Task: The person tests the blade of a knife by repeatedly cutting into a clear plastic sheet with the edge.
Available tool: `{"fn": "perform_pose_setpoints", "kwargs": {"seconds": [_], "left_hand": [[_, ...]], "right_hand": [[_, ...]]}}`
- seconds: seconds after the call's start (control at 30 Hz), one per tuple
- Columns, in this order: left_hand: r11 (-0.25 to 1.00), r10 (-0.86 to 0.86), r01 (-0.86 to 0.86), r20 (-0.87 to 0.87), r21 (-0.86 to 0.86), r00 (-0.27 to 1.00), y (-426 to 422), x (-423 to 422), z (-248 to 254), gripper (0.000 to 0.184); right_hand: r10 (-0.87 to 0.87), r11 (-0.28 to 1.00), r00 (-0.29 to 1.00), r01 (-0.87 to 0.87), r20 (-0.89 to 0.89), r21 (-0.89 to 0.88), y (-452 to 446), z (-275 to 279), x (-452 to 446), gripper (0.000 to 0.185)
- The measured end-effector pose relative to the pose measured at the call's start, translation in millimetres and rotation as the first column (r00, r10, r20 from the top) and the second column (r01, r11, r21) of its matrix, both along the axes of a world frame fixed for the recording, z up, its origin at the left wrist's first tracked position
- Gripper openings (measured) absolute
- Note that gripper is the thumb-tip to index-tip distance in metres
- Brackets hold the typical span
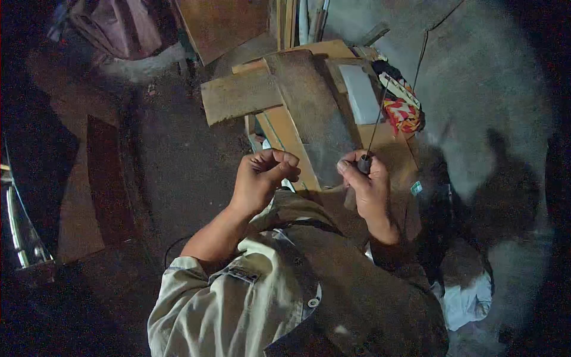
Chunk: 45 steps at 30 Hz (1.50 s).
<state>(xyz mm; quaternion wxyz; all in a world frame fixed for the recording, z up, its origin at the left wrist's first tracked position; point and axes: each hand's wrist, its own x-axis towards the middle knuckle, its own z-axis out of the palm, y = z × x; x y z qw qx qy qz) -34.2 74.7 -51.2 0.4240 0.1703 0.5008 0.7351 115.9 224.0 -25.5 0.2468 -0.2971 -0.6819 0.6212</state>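
Note:
My right hand [370, 189] is closed round the dark wooden-looking handle of a thin-shafted tool [376, 128]. Its long, narrow metal shaft points up and away from me; I cannot tell whether it is an awl or a screwdriver. To the left, my left hand [262, 178] is held in a pinch in front of my body, apart from the tool. Whatever its fingertips hold, if anything, is too small or hidden to make out. Beyond both hands lies a worn dark board [309, 95].
A short wooden plank [241, 94] crosses the board's left side. A pale flat piece [360, 92] and a red, yellow and white patterned cloth [404, 114] lie at the right. A cable [423, 47] runs along the grey floor. White cloth [470, 302] lies at lower right.

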Motion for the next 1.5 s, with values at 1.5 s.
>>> {"fn": "perform_pose_setpoints", "kwargs": {"seconds": [1.5], "left_hand": [[1.000,-0.003,0.005,0.070,-0.029,0.998,10.9,-7.4,-16.9,0.021]], "right_hand": [[-0.031,0.996,0.999,0.029,-0.030,-0.088,11.1,-16.2,0.5,0.017]]}}
